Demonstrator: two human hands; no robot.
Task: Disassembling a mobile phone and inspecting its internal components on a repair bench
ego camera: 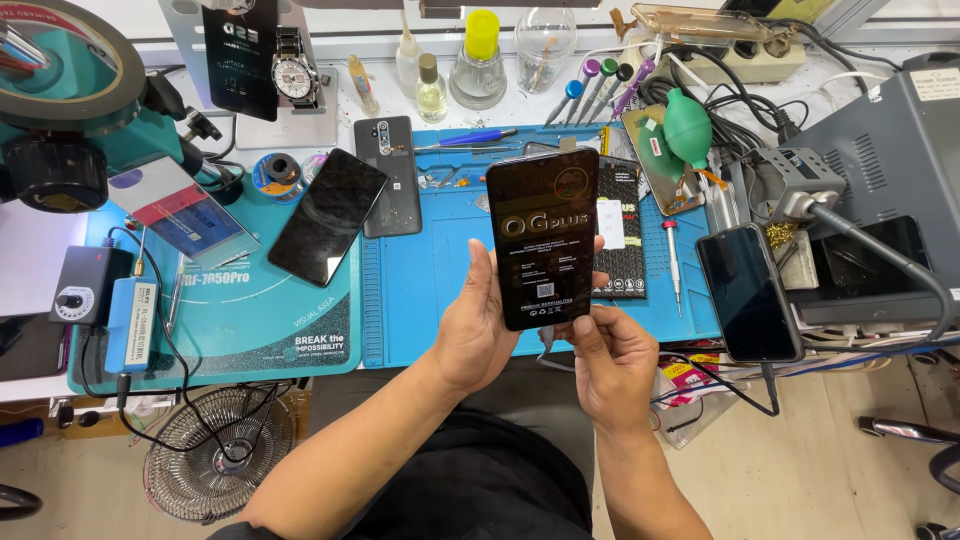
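While left hand (478,335) fingers clamp dark phone (543,238), right hand (612,362) fingers pinch its bottom edge.

Phone repair workshop: blue work mat (430,300), precision screwdrivers (600,85), solvent bottles (478,60), soldering station (880,170) and several loose phones (325,215) on the bench.

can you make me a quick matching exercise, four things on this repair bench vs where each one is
Things:
1. dark glass sheet
2. green air blower
3. wristwatch
4. small fan

Places:
A. below the bench edge, near the floor at the left
B. on a stand at the back left
C. held up in both hands, left hand and right hand
D. at the back right of the blue mat

Pairs: 1-C, 2-D, 3-B, 4-A
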